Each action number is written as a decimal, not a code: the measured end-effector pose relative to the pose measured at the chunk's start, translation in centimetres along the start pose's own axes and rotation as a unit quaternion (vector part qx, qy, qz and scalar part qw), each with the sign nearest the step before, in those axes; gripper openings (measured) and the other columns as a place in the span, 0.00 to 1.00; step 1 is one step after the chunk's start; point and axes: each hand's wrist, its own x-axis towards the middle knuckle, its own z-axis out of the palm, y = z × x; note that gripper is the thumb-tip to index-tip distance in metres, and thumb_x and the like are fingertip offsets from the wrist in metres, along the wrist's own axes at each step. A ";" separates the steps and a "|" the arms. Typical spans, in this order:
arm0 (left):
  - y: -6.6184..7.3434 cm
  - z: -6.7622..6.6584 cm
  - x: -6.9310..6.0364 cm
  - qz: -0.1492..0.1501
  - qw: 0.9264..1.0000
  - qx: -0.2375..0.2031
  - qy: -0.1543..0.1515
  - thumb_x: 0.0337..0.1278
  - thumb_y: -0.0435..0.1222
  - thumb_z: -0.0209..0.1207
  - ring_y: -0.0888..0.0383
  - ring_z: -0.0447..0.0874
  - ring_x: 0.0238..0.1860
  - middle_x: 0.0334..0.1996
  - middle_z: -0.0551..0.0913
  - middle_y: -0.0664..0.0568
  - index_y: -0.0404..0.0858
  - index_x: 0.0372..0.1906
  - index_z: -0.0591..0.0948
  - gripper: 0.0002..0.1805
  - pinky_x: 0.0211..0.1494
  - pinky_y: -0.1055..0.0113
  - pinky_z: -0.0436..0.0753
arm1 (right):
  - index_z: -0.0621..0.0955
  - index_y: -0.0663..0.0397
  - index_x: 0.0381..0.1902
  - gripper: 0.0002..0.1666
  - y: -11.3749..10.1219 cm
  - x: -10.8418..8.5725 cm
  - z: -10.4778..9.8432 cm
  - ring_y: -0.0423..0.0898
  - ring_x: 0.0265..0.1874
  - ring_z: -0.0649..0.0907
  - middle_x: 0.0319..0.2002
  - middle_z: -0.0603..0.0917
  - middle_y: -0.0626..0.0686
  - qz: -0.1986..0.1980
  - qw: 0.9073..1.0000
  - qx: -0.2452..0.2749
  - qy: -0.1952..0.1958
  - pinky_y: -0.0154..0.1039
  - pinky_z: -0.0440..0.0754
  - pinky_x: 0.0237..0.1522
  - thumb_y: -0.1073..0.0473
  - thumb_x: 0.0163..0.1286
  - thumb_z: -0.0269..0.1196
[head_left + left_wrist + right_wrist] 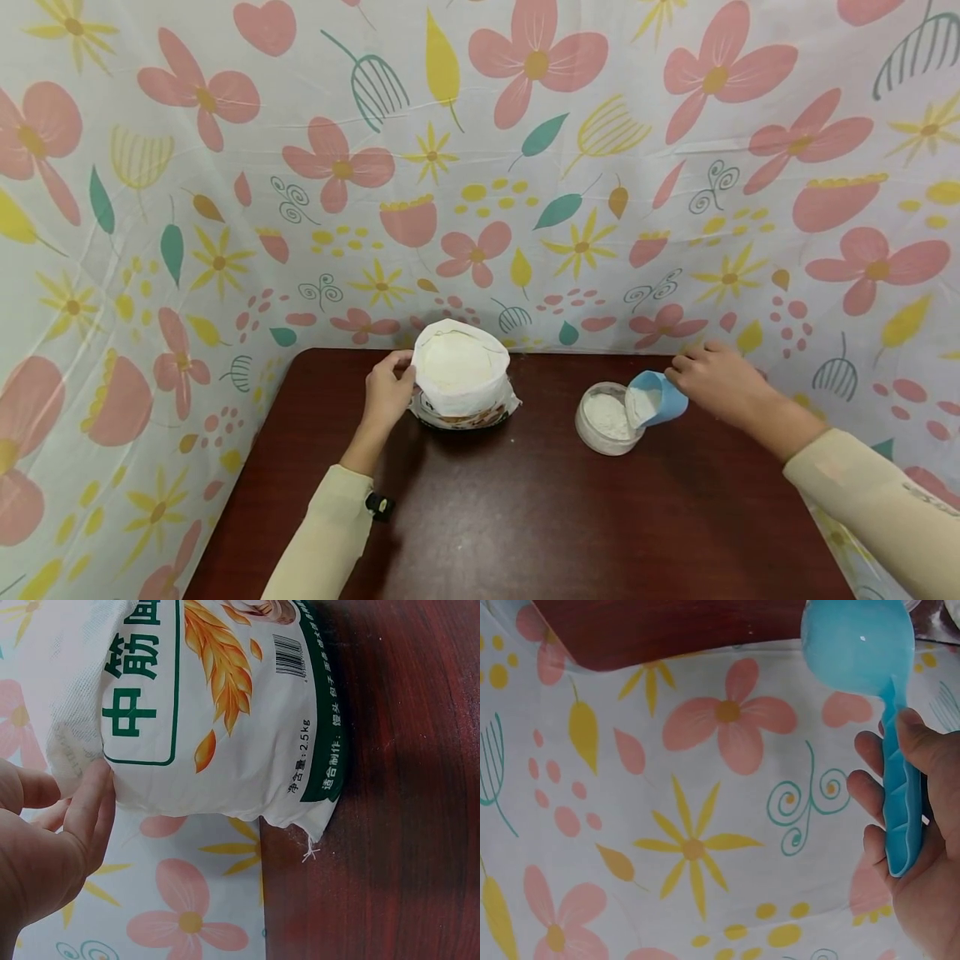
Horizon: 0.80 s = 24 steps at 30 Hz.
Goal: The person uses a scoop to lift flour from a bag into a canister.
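Flour (604, 416) already lies in the bowl (598, 442), and the right hand (712, 379), fingers curled round the handle of the scoop (670, 400), holds it tilted at the bowl's rim; that scoopful seems only partly emptied. The left hand (388, 390) pinches the edge of the bag (463, 403), which stands well apart on the table (525, 517), apparently well filled. How many scoops remain cannot be told.

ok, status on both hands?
Left hand holding white bag. Right hand gripping blue scoop, tipped over clear bowl. White powder in bowl and scoop. No obstruction visible.
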 end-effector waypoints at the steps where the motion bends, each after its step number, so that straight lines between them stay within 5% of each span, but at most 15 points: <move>1: 0.0 0.0 0.0 -0.001 1.000 -0.001 -0.001 0.73 0.31 0.57 0.51 0.88 0.38 0.49 0.86 0.40 0.36 0.58 0.84 0.14 0.45 0.42 0.91 | 0.87 0.52 0.29 0.15 0.0 0.1 0.0 0.51 0.32 0.82 0.29 0.85 0.51 0.000 1.000 -0.005 -0.002 0.43 0.79 0.29 0.71 0.47 0.80; 24: 0.1 0.0 -0.2 -0.006 1.000 -0.013 -0.009 0.74 0.32 0.56 0.48 0.86 0.42 0.50 0.84 0.39 0.36 0.58 0.84 0.14 0.47 0.43 0.91 | 0.89 0.49 0.33 0.13 0.0 1.2 -0.9 0.48 0.29 0.81 0.33 0.86 0.49 -0.020 0.997 -0.046 -0.051 0.39 0.72 0.28 0.65 0.51 0.81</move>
